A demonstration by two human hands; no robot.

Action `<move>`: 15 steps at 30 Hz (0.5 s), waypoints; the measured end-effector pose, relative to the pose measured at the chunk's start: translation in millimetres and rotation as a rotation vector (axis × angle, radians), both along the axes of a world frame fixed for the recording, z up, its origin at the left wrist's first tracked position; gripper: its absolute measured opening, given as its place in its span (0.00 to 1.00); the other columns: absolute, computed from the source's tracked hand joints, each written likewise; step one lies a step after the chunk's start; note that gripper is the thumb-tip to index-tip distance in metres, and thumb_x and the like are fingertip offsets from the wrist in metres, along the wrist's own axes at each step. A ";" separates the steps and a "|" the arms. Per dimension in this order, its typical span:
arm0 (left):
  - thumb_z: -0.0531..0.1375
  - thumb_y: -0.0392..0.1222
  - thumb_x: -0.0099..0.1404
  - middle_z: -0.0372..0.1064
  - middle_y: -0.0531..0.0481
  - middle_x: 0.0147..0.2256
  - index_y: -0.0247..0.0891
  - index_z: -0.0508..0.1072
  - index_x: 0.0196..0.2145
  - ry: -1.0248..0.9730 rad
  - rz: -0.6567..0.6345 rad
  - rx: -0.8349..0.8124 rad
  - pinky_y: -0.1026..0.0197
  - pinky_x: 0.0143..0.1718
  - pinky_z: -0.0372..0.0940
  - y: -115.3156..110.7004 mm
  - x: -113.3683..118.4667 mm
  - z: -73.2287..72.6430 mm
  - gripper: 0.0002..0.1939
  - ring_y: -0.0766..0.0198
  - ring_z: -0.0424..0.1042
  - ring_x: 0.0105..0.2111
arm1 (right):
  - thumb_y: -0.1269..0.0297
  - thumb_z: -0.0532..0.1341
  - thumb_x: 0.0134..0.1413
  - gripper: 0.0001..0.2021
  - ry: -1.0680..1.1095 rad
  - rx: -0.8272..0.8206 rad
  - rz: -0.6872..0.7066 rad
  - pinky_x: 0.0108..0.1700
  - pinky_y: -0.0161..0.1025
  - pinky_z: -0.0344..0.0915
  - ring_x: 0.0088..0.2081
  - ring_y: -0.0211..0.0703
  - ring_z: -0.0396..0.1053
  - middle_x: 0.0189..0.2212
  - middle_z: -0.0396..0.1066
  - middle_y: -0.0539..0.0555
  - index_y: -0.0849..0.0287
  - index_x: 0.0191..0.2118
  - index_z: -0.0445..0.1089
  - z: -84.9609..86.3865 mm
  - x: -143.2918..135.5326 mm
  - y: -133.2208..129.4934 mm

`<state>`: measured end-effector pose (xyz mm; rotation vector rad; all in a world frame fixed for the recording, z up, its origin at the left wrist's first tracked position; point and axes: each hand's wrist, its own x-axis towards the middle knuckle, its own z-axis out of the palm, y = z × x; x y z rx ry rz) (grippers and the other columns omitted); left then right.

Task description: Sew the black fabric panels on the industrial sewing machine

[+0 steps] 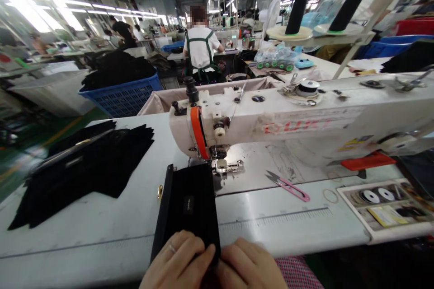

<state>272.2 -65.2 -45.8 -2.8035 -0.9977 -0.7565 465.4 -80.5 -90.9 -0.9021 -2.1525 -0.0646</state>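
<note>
Nearest of all, my left hand [179,259] lies bent over the near end of a black fabric piece [200,183], its fingers curled and closed on the cloth beside the thumb; a ring circles one finger. Right beside it, my right hand [249,264] is curled at the near right corner. Its fingertips are hidden, so I can't tell whether they pinch the cloth or only press against it. Both wrists are cut off by the bottom edge, and the fold of the piece under my fingers is lost in black. Its small label [188,205] is too small to read surely. The far end reaches the needle area of the sewing machine [305,119], but I can't make out whether it sits under the foot. A gold-coloured clasp [160,192] shows at its left edge.

On the pale table [129,219], a printed ruler scale runs crosswise. Dark fabric pieces [84,167] lie fanned to the left; pink-handled snips [294,190] lie to the right, points apart, near a tray [371,236] holding bobbins [369,196].

Beyond, a blue basket [125,95] is heaped with black cloth [118,67], and a person [200,49] in a white top faces away among blurred worktables under strip lights.
</note>
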 end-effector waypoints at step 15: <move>0.55 0.28 0.66 0.69 0.47 0.33 0.35 0.73 0.41 -0.143 -0.011 -0.210 0.61 0.37 0.68 -11.1 -0.5 -13.2 0.10 0.62 0.67 0.34 | 0.76 0.60 0.58 0.05 0.089 -0.035 0.082 0.34 0.39 0.61 0.27 0.37 0.66 0.24 0.71 0.50 0.63 0.38 0.72 -5.8 13.6 -3.0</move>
